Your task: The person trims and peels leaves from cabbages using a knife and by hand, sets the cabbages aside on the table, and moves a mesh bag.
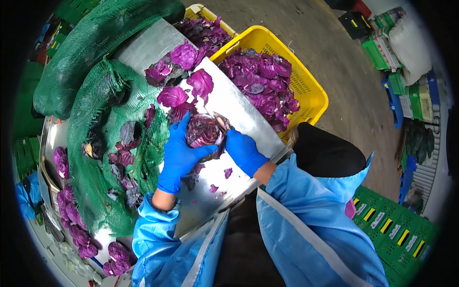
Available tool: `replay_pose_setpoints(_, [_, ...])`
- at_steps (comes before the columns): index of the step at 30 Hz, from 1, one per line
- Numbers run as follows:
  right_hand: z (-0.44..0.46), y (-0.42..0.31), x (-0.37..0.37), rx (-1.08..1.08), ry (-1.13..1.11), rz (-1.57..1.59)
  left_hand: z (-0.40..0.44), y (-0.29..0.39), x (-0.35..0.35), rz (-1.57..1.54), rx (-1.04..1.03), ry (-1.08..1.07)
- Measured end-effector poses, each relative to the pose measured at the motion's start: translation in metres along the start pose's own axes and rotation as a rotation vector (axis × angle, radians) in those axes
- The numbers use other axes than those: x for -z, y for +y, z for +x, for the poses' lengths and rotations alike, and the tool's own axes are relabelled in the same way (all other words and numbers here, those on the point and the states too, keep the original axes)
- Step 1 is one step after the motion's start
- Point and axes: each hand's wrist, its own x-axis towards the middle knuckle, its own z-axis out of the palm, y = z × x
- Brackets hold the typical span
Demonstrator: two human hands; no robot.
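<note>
A red cabbage [203, 131] with a dark, worn surface is held over the metal table [229, 179]. My left hand [180, 150], in a blue glove, grips the cabbage from its left and lower side, thumb across it. At the cabbage's right side, my right hand [244, 150], also gloved in blue, is closed; what is between its fingers is too hidden to name. Loose purple leaves [173, 97] lie just above the cabbage, and small leaf scraps [213, 188] lie below it.
A yellow crate [311, 93] full of purple leaves stands at the table's right edge, another [201, 10] behind it. Green netting [91, 158] with leaves and a full net sack [105, 48] cover the left. Several cabbages [71, 210] lie along the far left. Green crates [397, 229] stand lower right.
</note>
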Motion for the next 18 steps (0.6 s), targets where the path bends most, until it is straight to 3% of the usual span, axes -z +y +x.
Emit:
replay_pose_setpoints(1, [-0.003, -0.003, 0.004, 0.0, -0.028, -0.018, -0.005, -0.004, 0.001, -0.136, -0.021, 0.003])
replay_pose_setpoints(3, [-0.007, -0.007, 0.015, -0.026, -0.053, -0.014, -0.012, -0.006, 0.002, -0.083, -0.027, 0.024])
replay_pose_setpoints(5, [-0.017, 0.002, 0.022, 0.055, -0.024, 0.512, -0.018, -0.017, -0.003, -0.317, -0.174, 0.045])
replay_pose_setpoints(7, [-0.03, -0.005, 0.05, 0.12, 0.033, 0.486, -0.027, -0.001, 0.0, -0.474, -0.129, 0.015])
replay_pose_setpoints(9, [-0.042, -0.013, 0.076, 0.263, 0.139, 0.35, -0.033, 0.013, 0.004, -0.058, -0.269, 0.143])
replay_pose_setpoints(13, [-0.048, -0.016, 0.071, 0.155, 0.099, 0.269, -0.022, 0.025, -0.03, 0.031, -0.263, 0.234])
replay_pose_setpoints(15, [-0.031, 0.007, 0.054, 0.277, 0.295, 0.369, -0.02, 0.021, -0.038, 0.132, -0.26, 0.308])
replay_pose_setpoints(17, [-0.02, 0.013, 0.055, 0.297, 0.323, 0.362, -0.021, 0.019, -0.042, 0.098, -0.269, 0.341])
replay_pose_setpoints(18, [-0.007, 0.03, 0.047, 0.14, 0.239, 0.596, -0.023, 0.018, -0.04, 0.07, -0.251, 0.339])
